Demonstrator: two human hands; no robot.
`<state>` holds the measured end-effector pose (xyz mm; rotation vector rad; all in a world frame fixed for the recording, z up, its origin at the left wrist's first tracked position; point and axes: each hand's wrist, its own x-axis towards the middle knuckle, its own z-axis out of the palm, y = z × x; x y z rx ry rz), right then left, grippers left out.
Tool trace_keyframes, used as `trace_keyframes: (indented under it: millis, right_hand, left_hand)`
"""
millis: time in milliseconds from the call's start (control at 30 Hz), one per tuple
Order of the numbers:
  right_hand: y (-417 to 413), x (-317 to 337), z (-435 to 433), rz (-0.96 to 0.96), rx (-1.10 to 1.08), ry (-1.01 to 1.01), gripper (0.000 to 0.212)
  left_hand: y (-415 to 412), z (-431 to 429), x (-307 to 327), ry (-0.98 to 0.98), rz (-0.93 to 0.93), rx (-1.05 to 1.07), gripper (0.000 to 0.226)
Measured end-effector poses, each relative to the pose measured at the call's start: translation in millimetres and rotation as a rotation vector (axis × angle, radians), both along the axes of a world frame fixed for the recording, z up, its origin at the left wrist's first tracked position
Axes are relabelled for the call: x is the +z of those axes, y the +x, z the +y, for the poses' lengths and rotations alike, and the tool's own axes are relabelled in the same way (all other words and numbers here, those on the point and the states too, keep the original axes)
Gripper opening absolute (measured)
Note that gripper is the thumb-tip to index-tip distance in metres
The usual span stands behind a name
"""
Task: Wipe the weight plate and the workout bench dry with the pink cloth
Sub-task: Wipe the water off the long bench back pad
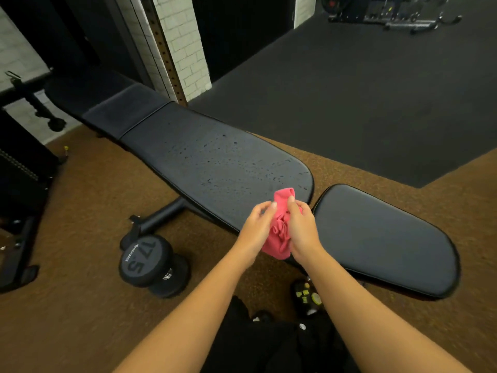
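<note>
Both hands hold the bunched pink cloth (279, 232) between them, above the near edge of the bench (215, 162). The left hand (255, 230) curls its fingers and pinches the cloth's upper edge; the right hand (301, 230) grips it from the other side, fingertips pressed into the folds. The back pad is speckled with water drops, while the seat pad (384, 238) to the right looks dry. A dumbbell (150, 265) marked 17.5 lies on the brown floor beside the bench
</note>
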<state>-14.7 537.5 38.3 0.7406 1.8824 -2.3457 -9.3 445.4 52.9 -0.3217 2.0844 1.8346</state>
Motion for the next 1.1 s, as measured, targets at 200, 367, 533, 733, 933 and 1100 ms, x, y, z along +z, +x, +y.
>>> trace_keyframes:
  millis: [200, 367, 533, 733, 933, 1100]
  right_hand:
    - [13, 11, 18, -0.038, 0.169, -0.481, 0.071]
    - [13, -1, 46, -0.01, 0.258, -0.427, 0.059]
    - [-2, -25, 53, -0.018, 0.281, -0.041, 0.034]
    - [-31, -65, 43, -0.031, 0.165, 0.291, 0.025]
    - [-64, -94, 47, 0.168, 0.171, 0.789, 0.027]
    - [-82, -126, 41, 0.229, 0.397, 1.258, 0.042]
  left_hand:
    - [5, 27, -8, -0.026, 0.092, 0.03, 0.057]
    - [-1, 27, -19, -0.153, 0.154, 0.111, 0.038]
    - [-17, 8, -31, -0.357, 0.246, 0.218, 0.031]
    - [-50, -22, -60, -0.589, 0.348, 0.194, 0.042]
    - [-90, -27, -110, -0.993, 0.609, -0.115, 0.046]
    - [-111, -30, -130, -1.35, 0.745, -0.432, 0.046]
